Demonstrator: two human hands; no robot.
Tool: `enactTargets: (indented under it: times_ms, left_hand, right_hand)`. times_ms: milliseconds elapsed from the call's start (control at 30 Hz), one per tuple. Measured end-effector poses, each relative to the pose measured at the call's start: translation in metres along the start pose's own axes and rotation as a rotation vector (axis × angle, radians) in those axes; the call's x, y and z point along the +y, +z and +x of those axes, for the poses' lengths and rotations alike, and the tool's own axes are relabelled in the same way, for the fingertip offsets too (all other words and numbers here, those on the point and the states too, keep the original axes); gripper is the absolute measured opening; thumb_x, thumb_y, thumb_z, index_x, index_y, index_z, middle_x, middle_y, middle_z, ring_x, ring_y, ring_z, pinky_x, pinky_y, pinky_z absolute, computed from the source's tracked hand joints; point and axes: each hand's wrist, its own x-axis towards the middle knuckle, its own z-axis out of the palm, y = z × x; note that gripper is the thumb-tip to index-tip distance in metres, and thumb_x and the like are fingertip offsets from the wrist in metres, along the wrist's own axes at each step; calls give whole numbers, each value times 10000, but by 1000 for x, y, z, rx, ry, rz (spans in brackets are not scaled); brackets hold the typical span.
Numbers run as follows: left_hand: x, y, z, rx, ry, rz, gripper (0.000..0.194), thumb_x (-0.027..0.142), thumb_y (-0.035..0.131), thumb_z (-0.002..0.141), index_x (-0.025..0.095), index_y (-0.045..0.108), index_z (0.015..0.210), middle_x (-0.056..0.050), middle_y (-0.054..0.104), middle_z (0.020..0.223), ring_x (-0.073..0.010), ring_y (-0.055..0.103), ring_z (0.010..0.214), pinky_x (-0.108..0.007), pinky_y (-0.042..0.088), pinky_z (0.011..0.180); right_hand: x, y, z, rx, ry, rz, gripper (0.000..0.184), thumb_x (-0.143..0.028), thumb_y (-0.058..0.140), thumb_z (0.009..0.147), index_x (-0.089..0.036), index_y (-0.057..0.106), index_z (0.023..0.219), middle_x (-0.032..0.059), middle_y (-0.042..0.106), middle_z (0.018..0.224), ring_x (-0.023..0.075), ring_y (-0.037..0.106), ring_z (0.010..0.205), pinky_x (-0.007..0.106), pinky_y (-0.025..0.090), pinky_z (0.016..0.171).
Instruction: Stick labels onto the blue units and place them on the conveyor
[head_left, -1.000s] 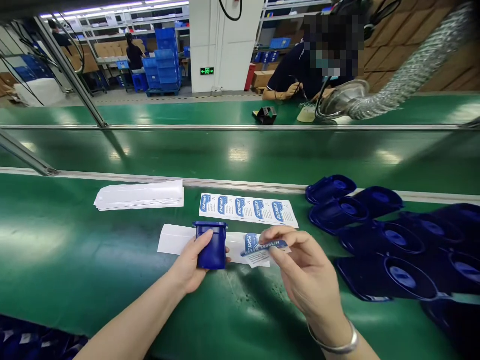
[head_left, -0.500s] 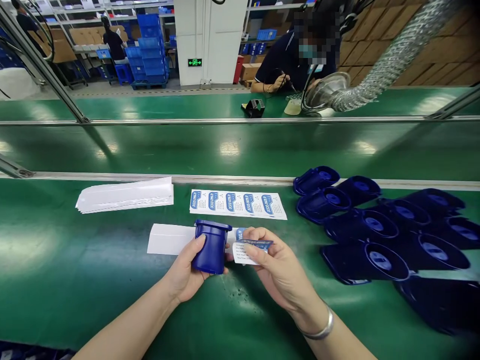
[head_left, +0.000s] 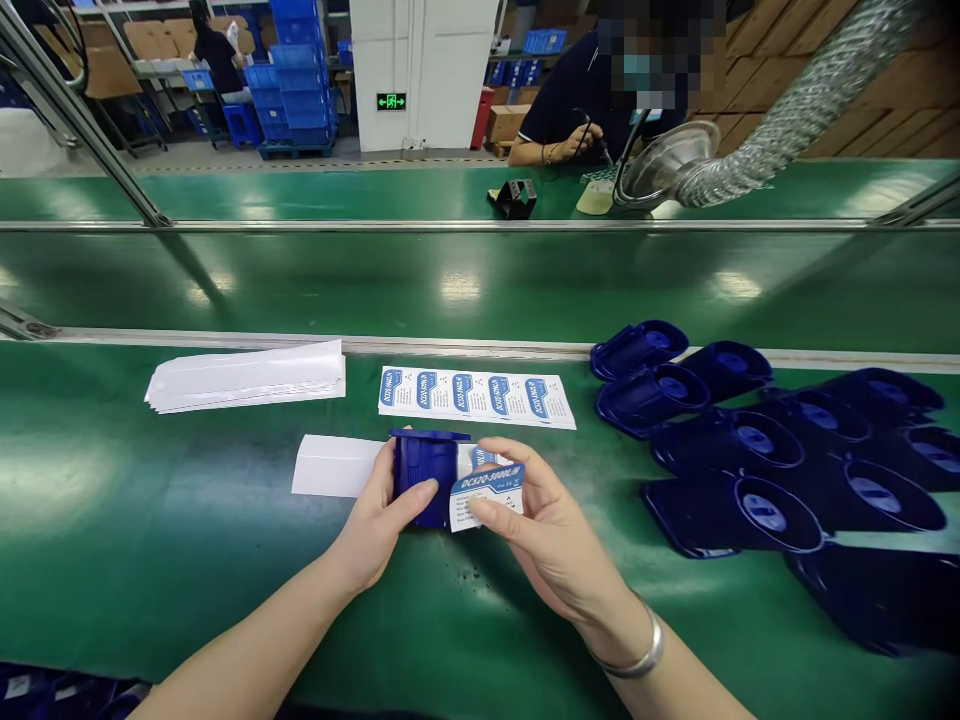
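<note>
On the label (head_left: 487,494), which the right hand (head_left: 536,520) is holding, I can read "DCS20-5000L/H" in white letters on a blue band. On the far white pillar (head_left: 424,60) there is a green sign (head_left: 391,102) with a running figure between two arrows.

Label (head_left: 489,492) uncurled, now at blue housing (head_left: 426,475) edge, housing turned.

The table (head_left: 225,560) I see is green. The housings (head_left: 765,510) are glossy dark blue. The label (head_left: 487,497) is white with a blue band and white lettering.
</note>
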Motion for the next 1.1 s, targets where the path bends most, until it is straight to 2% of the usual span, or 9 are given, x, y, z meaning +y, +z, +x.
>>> enactTargets:
  times_ms: [67, 133, 233, 400, 600, 700, 900, 1100]
  left_hand:
    - [-2, -1, -1, 2, 13, 25, 584, 336, 678, 936, 300, 433, 1465, -45, 522, 1517, -277, 467, 1408, -394, 399, 1162]
    - [-4, -2, -1, 12, 14, 46, 592, 341, 673, 939, 320, 423, 1475, -34, 520, 1518, -274, 467, 1408, -391, 407, 1151]
    - [-5, -3, -1, 32, 10, 73, 597, 358, 669, 939, 323, 424, 1482, -44, 525, 1510, -291, 473, 1400, -394, 431, 1118]
    - [-4, -3, -2, 29, 1, 81, 619, 369, 650, 949, 345, 391, 1511, -38, 512, 1523, -290, 473, 1399, -393, 431, 1115]
    - [-3, -1, -2, 24, -20, 74, 581, 364, 643, 948, 325, 432, 1488, -35, 513, 1529, -295, 460, 1411, -402, 389, 1156]
    - [-3, -1, -2, 17, -36, 60, 630, 370, 638, 949, 327, 385, 1524, -39, 505, 1537, -299, 451, 1418, -410, 382, 1160]
    - [0, -1, -3, -9, -70, 80, 594, 391, 599, 973, 311, 384, 1521, -42, 465, 1570, -296, 414, 1446, -409, 353, 1184]
    - [-1, -2, -3, -10, -82, 71, 629, 401, 600, 973, 324, 340, 1540, -48, 437, 1592, -308, 406, 1454, -416, 382, 1163]
  right_hand:
    - [1, 1, 0, -1, 31, -1, 345, -278, 910, 799, -272, 695, 1068, 1, 665, 970, 156, 593, 860, 263, 481, 798]
    - [0, 3, 0, -21, 40, -26, 234, -293, 895, 817, -220, 685, 888, -7, 636, 863, 139, 558, 789, 244, 453, 751]
    - [-2, 3, 0, -56, 21, -49, 275, -298, 871, 844, -209, 616, 793, -20, 603, 823, 131, 520, 743, 240, 420, 716]
    - [-2, 2, -1, -27, 50, -81, 259, -322, 871, 845, -217, 635, 855, -21, 602, 828, 130, 509, 742, 236, 416, 716]
    - [2, 1, -1, 26, 101, -69, 300, -319, 917, 785, -210, 661, 898, -22, 608, 791, 129, 514, 720, 228, 439, 694]
    - [3, 0, -1, 32, 115, -67, 301, -322, 924, 775, -202, 674, 894, -19, 610, 796, 127, 522, 729, 225, 449, 697]
    - [4, 1, 0, 14, 129, -37, 270, -316, 912, 794, -202, 696, 908, -12, 641, 844, 127, 557, 783, 217, 468, 737]
    - [6, 1, 0, 15, 124, -23, 242, -304, 900, 811, -207, 702, 913, -6, 665, 881, 136, 581, 811, 231, 486, 769]
